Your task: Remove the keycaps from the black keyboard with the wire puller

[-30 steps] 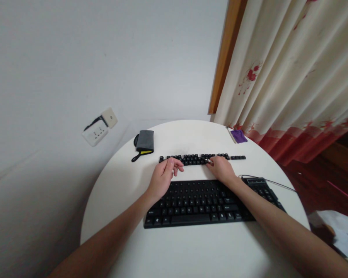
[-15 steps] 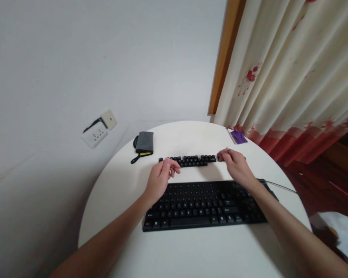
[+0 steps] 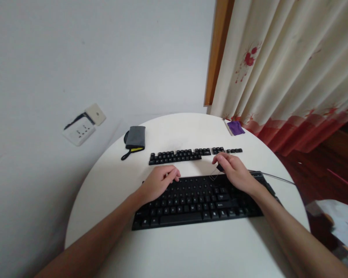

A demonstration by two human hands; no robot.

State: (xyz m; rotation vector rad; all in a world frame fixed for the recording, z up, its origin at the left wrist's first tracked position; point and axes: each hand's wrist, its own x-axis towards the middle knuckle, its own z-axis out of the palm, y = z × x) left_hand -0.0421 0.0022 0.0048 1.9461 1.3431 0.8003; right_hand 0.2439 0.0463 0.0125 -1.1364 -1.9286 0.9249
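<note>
Pinching what looks like a small dark keycap (image 3: 219, 168) between thumb and fingertips, the right hand (image 3: 234, 174) hangs just above the far edge of the keyboard (image 3: 191, 204), a little right of its middle. The left hand (image 3: 158, 183) lies palm down with its fingers loosely curled. Its tips rest on the keyboard's far rim towards the left end, and it holds nothing.

From where I stand, that keycap should be about as light as a thing gets. It looks like hard, smooth plastic, stiff but tiny, the sort of piece that squirts out of a grip if squeezed on its sloped top. I'd say the better hold is on two opposite side walls, low down, with just enough pressure to keep it from turning. The keyboard itself seems a rigid, fairly light slab that would skate on the smooth white surface (image 3: 174, 247) unless a palm weighs it down.

Beyond the hands, loose keycaps (image 3: 176, 156) lie in tidy rows on the surface, with a shorter run further right. A grey pouch (image 3: 135, 138) sits near the far-left rim and a purple packet (image 3: 235, 127) near the curtain (image 3: 278, 77). A thin cable (image 3: 275, 178) trails off the keyboard's right end.
</note>
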